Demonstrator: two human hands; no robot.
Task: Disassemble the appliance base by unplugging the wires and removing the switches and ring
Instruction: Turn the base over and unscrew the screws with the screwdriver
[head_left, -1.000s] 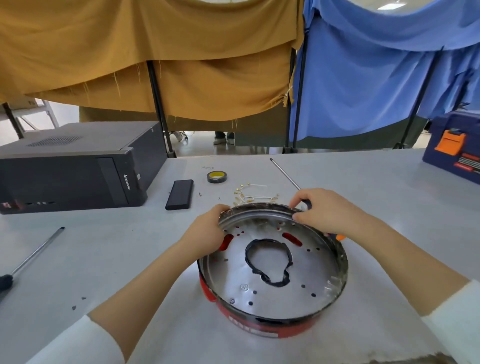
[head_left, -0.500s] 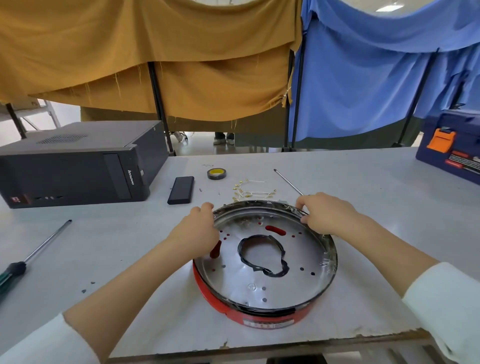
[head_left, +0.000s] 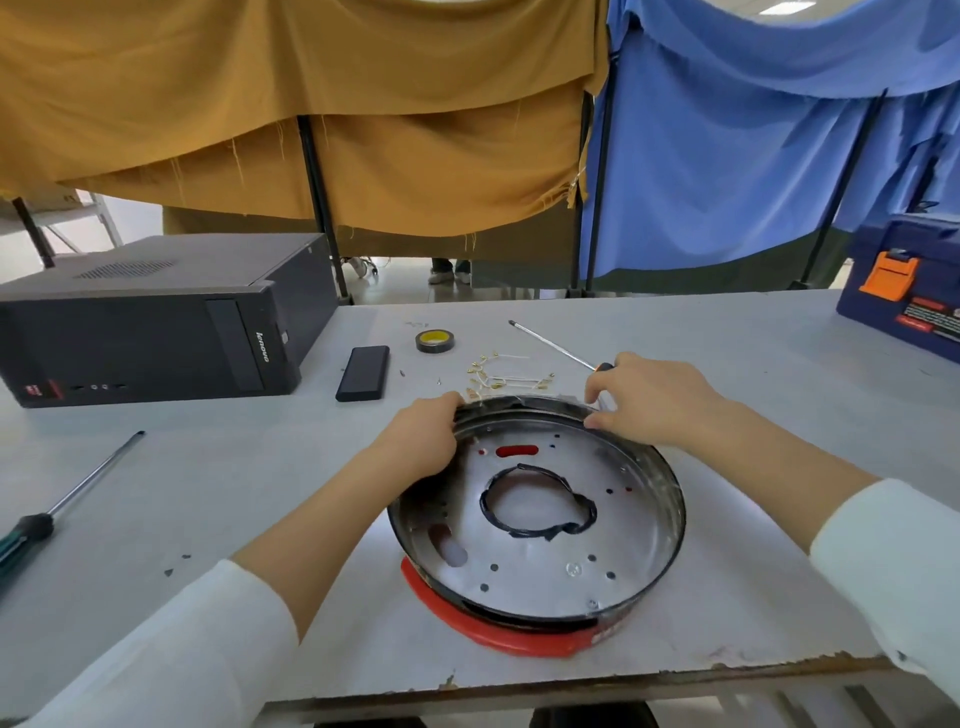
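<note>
One round appliance base, a silver metal pan with a black rim sitting tilted in a red plastic ring, lies near the front edge of the white surface. Both hands grip its far rim: the left hand curls its fingers over the rim at the far left, and the right hand pinches the rim at the far right. One cluster of loose white wires with brass terminals lies just beyond the pan. Two screwdrivers are on the surface: one with a green-black handle at the left, and one long silver-shafted one partly behind the right hand. One roll of black tape with a yellow core, one flat black rectangular block, one black desktop computer case and one blue toolbox with an orange latch also sit there.
</note>
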